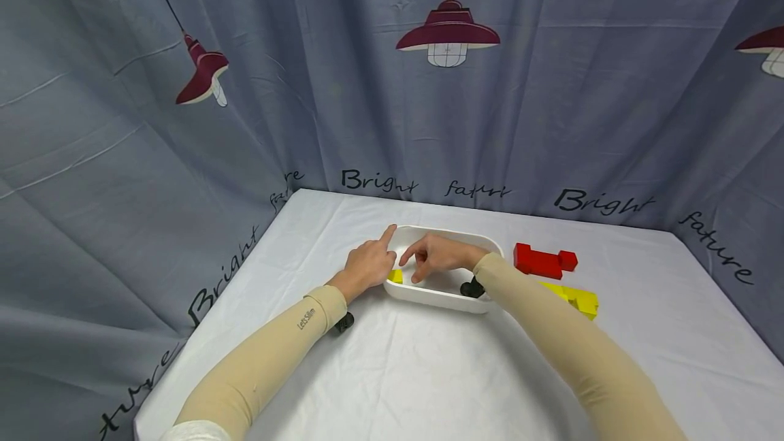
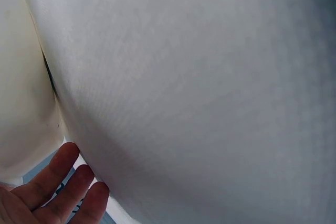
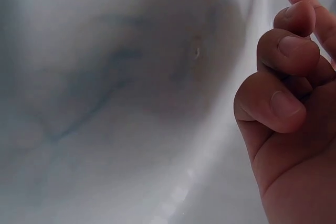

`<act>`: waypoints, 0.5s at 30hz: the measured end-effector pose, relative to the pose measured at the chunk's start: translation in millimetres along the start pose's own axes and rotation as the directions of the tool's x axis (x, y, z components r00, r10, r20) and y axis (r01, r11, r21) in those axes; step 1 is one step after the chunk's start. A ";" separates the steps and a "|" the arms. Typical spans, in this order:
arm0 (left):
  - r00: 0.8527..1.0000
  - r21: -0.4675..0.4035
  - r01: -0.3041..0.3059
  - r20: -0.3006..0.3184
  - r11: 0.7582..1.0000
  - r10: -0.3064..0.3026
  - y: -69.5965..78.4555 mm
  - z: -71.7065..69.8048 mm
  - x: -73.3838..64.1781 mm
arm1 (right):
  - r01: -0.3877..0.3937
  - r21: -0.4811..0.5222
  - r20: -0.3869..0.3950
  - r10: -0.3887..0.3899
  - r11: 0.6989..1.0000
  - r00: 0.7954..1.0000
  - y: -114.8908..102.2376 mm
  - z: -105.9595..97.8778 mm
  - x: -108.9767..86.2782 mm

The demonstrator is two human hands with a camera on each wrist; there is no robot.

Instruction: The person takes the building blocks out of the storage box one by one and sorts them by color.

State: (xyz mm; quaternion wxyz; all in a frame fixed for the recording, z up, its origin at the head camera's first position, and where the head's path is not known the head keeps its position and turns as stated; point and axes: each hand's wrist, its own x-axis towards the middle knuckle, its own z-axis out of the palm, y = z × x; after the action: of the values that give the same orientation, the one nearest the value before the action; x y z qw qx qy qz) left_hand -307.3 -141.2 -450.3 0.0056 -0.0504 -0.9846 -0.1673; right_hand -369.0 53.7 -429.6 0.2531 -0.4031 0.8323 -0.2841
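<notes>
A white tray [image 1: 444,303] with rounded corners sits on the table. My left hand [image 1: 369,264] grips its left end, index finger stretched along the rim and thumb over the edge. In the left wrist view, three fingers [image 2: 63,187] of this hand lie beside an off-white wall. My right hand [image 1: 437,254] hangs inside the tray with thumb and index finger bent and apart, holding nothing; its other fingers [image 3: 286,56] are curled in the right wrist view. A small yellow block [image 1: 396,276] lies at the tray's left end, and a black piece [image 1: 471,288] below the right wrist.
To the tray's right lie a red block-shaped piece [image 1: 542,261] and a yellow one [image 1: 578,300], partly behind the right sleeve. A small black piece [image 1: 346,322] shows beside the left sleeve. A white cloth [image 1: 398,373] covers the table; a grey-blue curtain [image 1: 367,121] hangs behind.
</notes>
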 end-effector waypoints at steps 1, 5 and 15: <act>1.000 0.001 0.000 -0.001 1.000 0.000 0.2 0.1 -0.1 | -0.002 0.004 0.001 0.002 1.000 1.000 0.4 0.7 0.3; 1.000 0.001 0.009 -0.003 1.000 -0.009 0.7 0.3 -0.5 | -0.011 0.026 0.003 0.011 1.000 1.000 2.8 4.1 2.3; 1.000 0.005 0.009 -0.003 1.000 -0.009 -0.4 0.9 0.6 | -0.004 0.069 0.014 0.003 0.998 1.000 7.4 10.1 8.0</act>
State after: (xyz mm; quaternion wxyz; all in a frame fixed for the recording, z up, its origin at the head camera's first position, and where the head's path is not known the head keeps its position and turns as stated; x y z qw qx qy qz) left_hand -307.9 -141.2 -451.3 0.0063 -0.0460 -0.9852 -0.1651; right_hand -370.7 48.3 -443.4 0.2731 -0.3945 0.8209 -0.3097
